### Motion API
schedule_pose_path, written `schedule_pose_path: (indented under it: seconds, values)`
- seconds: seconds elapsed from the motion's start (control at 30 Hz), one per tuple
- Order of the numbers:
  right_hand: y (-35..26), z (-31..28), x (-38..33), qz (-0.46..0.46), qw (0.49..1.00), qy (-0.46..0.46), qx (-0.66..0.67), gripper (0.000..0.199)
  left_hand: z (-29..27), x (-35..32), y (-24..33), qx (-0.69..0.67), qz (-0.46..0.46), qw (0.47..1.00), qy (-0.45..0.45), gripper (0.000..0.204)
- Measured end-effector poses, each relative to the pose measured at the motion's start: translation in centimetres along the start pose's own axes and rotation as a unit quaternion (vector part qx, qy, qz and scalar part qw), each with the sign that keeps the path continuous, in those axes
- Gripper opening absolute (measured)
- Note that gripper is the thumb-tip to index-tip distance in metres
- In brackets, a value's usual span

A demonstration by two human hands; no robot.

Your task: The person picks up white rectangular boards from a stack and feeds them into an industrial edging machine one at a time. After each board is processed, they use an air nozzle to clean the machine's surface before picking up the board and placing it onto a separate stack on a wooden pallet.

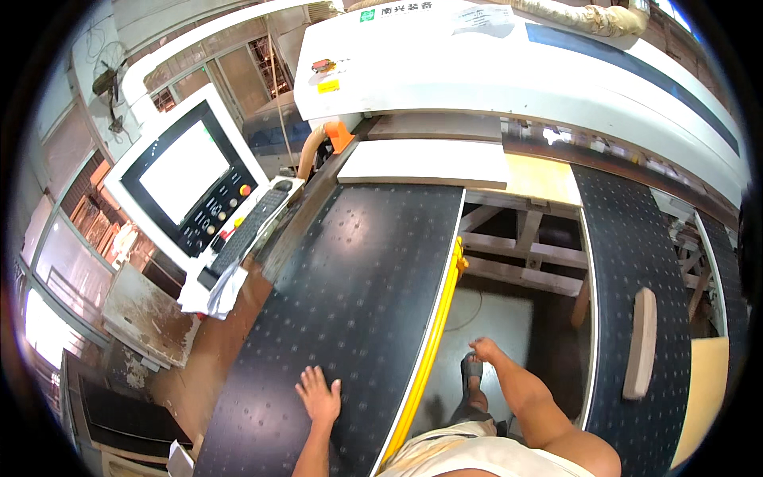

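My left hand (319, 397) lies flat on the black dotted table (342, 294) at left, fingers spread and nothing in them. Over the gap between two black tables, my right hand (484, 350) hangs free in the air. Its fingers look curled in, and I see nothing held in them. Further off, a white panel (421, 163) rests at the far end of the left table, in front of the big white machine (445, 71). Neither hand touches the panel.
A control console (187, 179) with screen, keyboard (250, 230) and mouse stands at left. Yellow bars (425, 358) run along the left table's edge. On the right table (628, 238) lies a wooden block (640, 346). A light wood board (544, 179) sits beside the white panel.
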State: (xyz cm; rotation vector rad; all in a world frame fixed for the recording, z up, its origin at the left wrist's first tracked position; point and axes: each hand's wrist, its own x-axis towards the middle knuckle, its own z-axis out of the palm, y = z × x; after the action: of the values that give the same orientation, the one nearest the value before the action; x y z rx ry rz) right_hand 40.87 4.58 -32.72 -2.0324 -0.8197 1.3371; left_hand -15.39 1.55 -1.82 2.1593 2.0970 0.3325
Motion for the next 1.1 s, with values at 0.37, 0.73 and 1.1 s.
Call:
schedule_pose_path:
  seconds: [0.37, 0.73, 1.1]
  values:
    - [-23.2, 2.9, 20.5, -0.133, 0.988, 0.055, -0.059, 0.033, 4.0, 21.2, 10.7, 0.037, -0.092, 0.995, -0.012, 0.073]
    - [-30.7, -15.5, 14.6, -0.262, 0.761, 0.316, 0.502, 0.035, 1.0, 20.3, 8.5, 0.06, -0.14, 0.988, 0.006, 0.07]
    - [-40.2, -32.1, 8.3, 0.016, 0.934, 0.356, 0.025, 0.054, 1.2, 18.8, 7.9, 0.018, -0.119, 0.992, 0.032, 0.07]
